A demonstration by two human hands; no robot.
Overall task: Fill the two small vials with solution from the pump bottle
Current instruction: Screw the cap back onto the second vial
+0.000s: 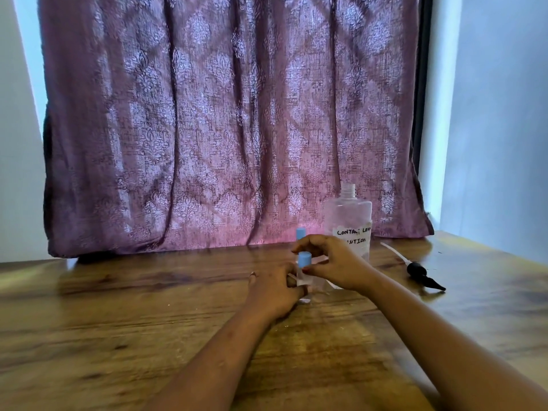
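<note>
A small clear vial [303,277] with a light blue cap [304,259] stands on the wooden table [118,307]. My left hand [274,292] grips its body. My right hand [332,264] curls around the cap with its fingertips on it. A second vial shows only its blue cap [300,233] behind my right hand. The clear bottle [350,215] with a handwritten label stands behind, its neck uncovered. Its black pump head with a white tube [421,272] lies on the table to the right.
A purple patterned curtain [231,120] hangs right behind the table's back edge. A pale wall [501,114] rises on the right. A small white scrap [305,301] lies on the table near my left hand.
</note>
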